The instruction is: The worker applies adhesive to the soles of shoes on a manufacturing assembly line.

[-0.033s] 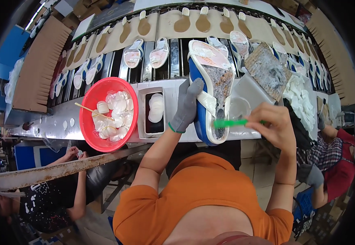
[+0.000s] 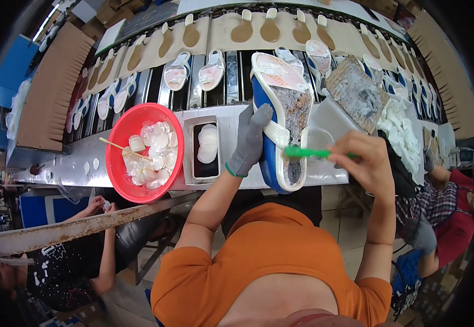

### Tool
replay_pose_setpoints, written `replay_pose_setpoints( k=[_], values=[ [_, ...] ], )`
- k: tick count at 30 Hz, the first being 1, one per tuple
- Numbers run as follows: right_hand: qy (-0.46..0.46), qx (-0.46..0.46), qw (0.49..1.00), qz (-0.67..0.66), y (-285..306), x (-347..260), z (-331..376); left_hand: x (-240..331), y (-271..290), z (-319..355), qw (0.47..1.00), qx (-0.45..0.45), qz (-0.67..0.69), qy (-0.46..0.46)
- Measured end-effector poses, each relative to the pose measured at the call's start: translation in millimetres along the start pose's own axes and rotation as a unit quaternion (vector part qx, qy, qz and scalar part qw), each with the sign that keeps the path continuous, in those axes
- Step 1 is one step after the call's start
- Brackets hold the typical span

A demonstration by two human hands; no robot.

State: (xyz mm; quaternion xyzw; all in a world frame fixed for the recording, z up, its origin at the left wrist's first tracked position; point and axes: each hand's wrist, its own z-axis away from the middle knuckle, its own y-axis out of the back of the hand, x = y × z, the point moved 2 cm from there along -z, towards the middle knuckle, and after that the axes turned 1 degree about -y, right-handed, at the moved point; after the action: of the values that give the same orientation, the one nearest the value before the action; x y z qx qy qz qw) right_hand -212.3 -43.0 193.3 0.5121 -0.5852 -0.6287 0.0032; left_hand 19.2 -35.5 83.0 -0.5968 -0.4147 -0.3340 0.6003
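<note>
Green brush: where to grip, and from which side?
Probably its slim handle, coming from the right: the green brush's head points left over the wedge sandal, while the handle juts right, past the sandal's edge. The right hand pinches it there.

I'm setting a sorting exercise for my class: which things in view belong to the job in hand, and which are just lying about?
In hand:
- blue-and-white sandal, held by the gloved left hand
- green brush, in the right hand

Untouched, perhaps just lying about:
- red bowl of white discs
- white box
- stained board
</note>
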Motion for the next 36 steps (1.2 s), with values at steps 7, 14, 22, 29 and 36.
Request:
replay_pose_setpoints(
  k=[7, 14, 22, 29, 36],
  values=[
    [0.083, -0.049, 0.995, 0.004, 1.0, -7.7, 3.2, -2.4, 0.8, -0.1, 1.0, 0.02, -0.01, -0.004],
    [0.002, 0.005, 1.0, 0.008, -2.3, -14.6, -1.5, -3.3, 1.9, -9.5, 1.0, 0.0, 0.003, -0.006],
    [-0.018, 0.043, 0.999, 0.006, -2.4, -18.7, -0.1, 2.8, 0.5, -9.2, 0.998, 0.006, 0.065, 0.013],
    [0.098, -0.007, 0.995, -0.031, -4.1, -19.1, -0.7, 5.6, -11.5, -9.8, 0.983, 0.005, 0.181, 0.037],
    [0.159, -0.066, 0.983, -0.066, 0.6, -2.9, 6.5, -0.1, -7.9, -15.3, 0.983, 0.02, 0.18, 0.03]
  ],
)
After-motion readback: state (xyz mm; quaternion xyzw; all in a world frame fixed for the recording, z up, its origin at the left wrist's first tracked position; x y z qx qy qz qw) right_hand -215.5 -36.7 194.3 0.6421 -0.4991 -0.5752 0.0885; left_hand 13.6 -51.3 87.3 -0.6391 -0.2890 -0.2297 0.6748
